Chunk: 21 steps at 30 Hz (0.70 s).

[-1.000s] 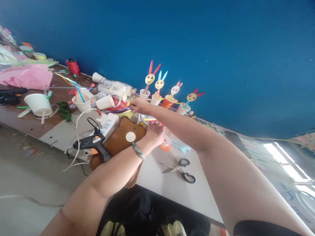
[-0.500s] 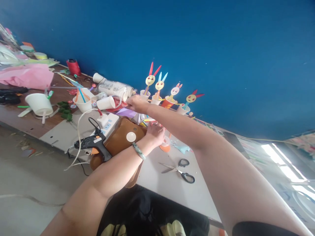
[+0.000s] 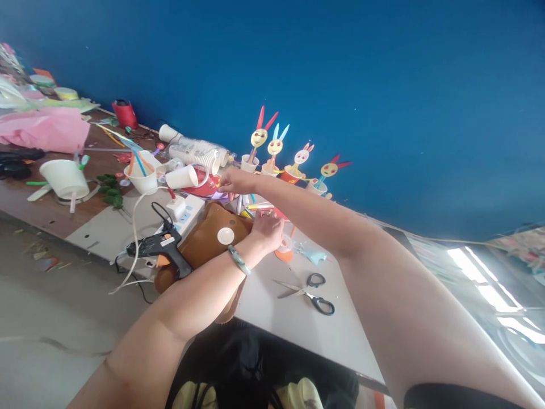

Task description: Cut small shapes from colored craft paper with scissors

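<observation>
My right hand (image 3: 237, 182) reaches across over my left arm. Its fingers point down, bent together, at a shiny red packet (image 3: 208, 186) beside the fallen white paper cup (image 3: 182, 177); what they pinch, if anything, is hidden. My left hand (image 3: 268, 232), with a green bangle on the wrist, is curled low by several markers (image 3: 259, 207). Something red shows at its fingers, but I cannot make out what it grips. Beside it lies an orange disc (image 3: 283, 255). Opened scissors (image 3: 306, 292) lie nearer me. Under my left forearm is a brown bear-shaped mat (image 3: 204, 241).
Several rabbit-faced cup figures (image 3: 275, 149) stand along the blue wall. A black glue gun (image 3: 164, 245) and a white power strip (image 3: 187, 213) with cords lie left of my arm. Stacked paper cups (image 3: 195, 156), a white bucket-like cup (image 3: 63, 178) and pink paper (image 3: 45, 129) fill the left.
My right hand has dipped slightly, with its fingers lower at the red packet. My left hand stays put; the whole view has shifted a little.
</observation>
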Tool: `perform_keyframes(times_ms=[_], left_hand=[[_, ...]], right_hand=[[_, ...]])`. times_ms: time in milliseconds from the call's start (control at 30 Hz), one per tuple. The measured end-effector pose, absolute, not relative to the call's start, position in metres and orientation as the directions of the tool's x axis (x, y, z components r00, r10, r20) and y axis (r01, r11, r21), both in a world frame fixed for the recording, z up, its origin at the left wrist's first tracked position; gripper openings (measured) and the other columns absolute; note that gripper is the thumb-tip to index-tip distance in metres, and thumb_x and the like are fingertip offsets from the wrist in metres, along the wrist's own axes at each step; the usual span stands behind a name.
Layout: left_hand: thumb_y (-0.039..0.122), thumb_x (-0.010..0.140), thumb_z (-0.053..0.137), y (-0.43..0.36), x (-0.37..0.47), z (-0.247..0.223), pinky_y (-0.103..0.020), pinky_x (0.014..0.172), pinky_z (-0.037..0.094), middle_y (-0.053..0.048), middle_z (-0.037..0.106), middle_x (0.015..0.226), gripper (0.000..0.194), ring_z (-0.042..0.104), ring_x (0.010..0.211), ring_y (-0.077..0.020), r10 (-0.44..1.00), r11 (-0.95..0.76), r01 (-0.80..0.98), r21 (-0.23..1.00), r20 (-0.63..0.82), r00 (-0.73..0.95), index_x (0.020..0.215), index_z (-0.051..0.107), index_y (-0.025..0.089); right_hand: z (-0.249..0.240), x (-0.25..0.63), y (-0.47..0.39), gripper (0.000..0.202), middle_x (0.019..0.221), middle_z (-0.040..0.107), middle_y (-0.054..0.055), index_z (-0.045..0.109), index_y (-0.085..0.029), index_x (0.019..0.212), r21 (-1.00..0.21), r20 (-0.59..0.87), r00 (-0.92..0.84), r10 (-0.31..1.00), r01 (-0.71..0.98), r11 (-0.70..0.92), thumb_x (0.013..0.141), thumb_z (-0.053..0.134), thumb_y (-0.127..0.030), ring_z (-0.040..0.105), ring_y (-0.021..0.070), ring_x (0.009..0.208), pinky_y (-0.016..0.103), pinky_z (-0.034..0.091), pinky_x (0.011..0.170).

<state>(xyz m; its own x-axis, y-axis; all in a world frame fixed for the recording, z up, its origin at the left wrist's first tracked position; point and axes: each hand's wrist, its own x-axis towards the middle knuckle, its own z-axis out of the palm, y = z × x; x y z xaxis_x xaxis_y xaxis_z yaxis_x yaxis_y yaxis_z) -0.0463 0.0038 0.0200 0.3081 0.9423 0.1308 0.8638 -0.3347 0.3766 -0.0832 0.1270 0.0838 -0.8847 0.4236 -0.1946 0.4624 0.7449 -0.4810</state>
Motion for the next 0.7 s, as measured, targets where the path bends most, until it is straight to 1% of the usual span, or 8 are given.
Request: perform_keyframes(times_ms=[100, 167, 333, 467, 533, 600, 700], left_hand=[[0.019, 0.088, 0.055, 0.004, -0.046, 0.019, -0.051, 0.107, 0.038, -0.015, 0.067, 0.122, 0.027, 0.060, 0.117, -0.0306, 0.945, -0.328, 0.865, 0.379, 0.132, 0.301, 0.112, 0.067, 0.015], [0.020, 0.088, 0.055, 0.004, -0.045, 0.019, -0.051, 0.107, 0.037, -0.016, 0.067, 0.122, 0.027, 0.059, 0.118, -0.0310, 0.946, -0.324, 0.867, 0.377, 0.129, 0.298, 0.112, 0.067, 0.015], [0.021, 0.089, 0.054, 0.004, -0.046, 0.019, -0.051, 0.107, 0.037, -0.016, 0.066, 0.123, 0.026, 0.059, 0.119, -0.0314, 0.948, -0.319, 0.872, 0.372, 0.119, 0.296, 0.110, 0.068, 0.014], [0.023, 0.087, 0.059, 0.004, -0.046, 0.020, -0.050, 0.107, 0.037, -0.016, 0.066, 0.124, 0.029, 0.059, 0.119, -0.0315, 0.948, -0.318, 0.875, 0.366, 0.107, 0.300, 0.114, 0.066, 0.013], [0.024, 0.087, 0.061, 0.005, -0.046, 0.021, -0.049, 0.106, 0.039, -0.016, 0.066, 0.122, 0.029, 0.060, 0.117, -0.0315, 0.948, -0.316, 0.876, 0.365, 0.101, 0.300, 0.112, 0.066, 0.013], [0.025, 0.086, 0.062, 0.004, -0.046, 0.022, -0.048, 0.104, 0.040, -0.015, 0.068, 0.118, 0.026, 0.062, 0.114, -0.0314, 0.949, -0.315, 0.876, 0.364, 0.096, 0.301, 0.108, 0.068, 0.013], [0.025, 0.085, 0.064, 0.004, -0.047, 0.023, -0.048, 0.104, 0.040, -0.016, 0.068, 0.114, 0.025, 0.063, 0.111, -0.0312, 0.947, -0.320, 0.875, 0.363, 0.103, 0.304, 0.105, 0.068, 0.012]], right_hand=[[0.081, -0.085, 0.128, 0.021, 0.052, 0.064, -0.001, 0.064, -0.013, 0.063, -0.482, -0.080, -0.891, 0.448, 0.428, 0.765, 0.084, 0.064, -0.013, 0.059, 0.0107, 0.051, 0.023, 0.045, 0.060], [0.079, -0.087, 0.129, 0.021, 0.051, 0.063, -0.002, 0.063, -0.013, 0.060, -0.499, -0.048, -0.885, 0.462, 0.422, 0.757, 0.081, 0.066, -0.014, 0.059, 0.0102, 0.050, 0.022, 0.044, 0.057], [0.077, -0.087, 0.128, 0.021, 0.048, 0.060, -0.004, 0.058, -0.014, 0.057, -0.541, -0.040, -0.864, 0.502, 0.441, 0.716, 0.074, 0.069, -0.011, 0.058, 0.0093, 0.047, 0.019, 0.042, 0.050], [0.080, -0.088, 0.125, 0.024, 0.048, 0.060, -0.004, 0.055, -0.014, 0.055, -0.573, -0.062, -0.864, 0.500, 0.441, 0.691, 0.071, 0.071, -0.008, 0.058, 0.0095, 0.049, 0.018, 0.044, 0.051], [0.083, -0.088, 0.124, 0.023, 0.050, 0.062, -0.003, 0.056, -0.014, 0.058, -0.621, -0.108, -0.858, 0.501, 0.452, 0.640, 0.074, 0.071, -0.008, 0.061, 0.0106, 0.051, 0.019, 0.047, 0.052], [0.086, -0.087, 0.124, 0.022, 0.053, 0.065, -0.001, 0.057, -0.015, 0.062, -0.671, -0.153, -0.854, 0.497, 0.459, 0.582, 0.080, 0.069, -0.011, 0.063, 0.0121, 0.054, 0.021, 0.051, 0.055], [0.092, -0.085, 0.124, 0.025, 0.056, 0.067, 0.000, 0.054, -0.016, 0.064, -0.680, -0.180, -0.849, 0.496, 0.472, 0.561, 0.089, 0.061, -0.016, 0.064, 0.0127, 0.057, 0.023, 0.052, 0.059]])
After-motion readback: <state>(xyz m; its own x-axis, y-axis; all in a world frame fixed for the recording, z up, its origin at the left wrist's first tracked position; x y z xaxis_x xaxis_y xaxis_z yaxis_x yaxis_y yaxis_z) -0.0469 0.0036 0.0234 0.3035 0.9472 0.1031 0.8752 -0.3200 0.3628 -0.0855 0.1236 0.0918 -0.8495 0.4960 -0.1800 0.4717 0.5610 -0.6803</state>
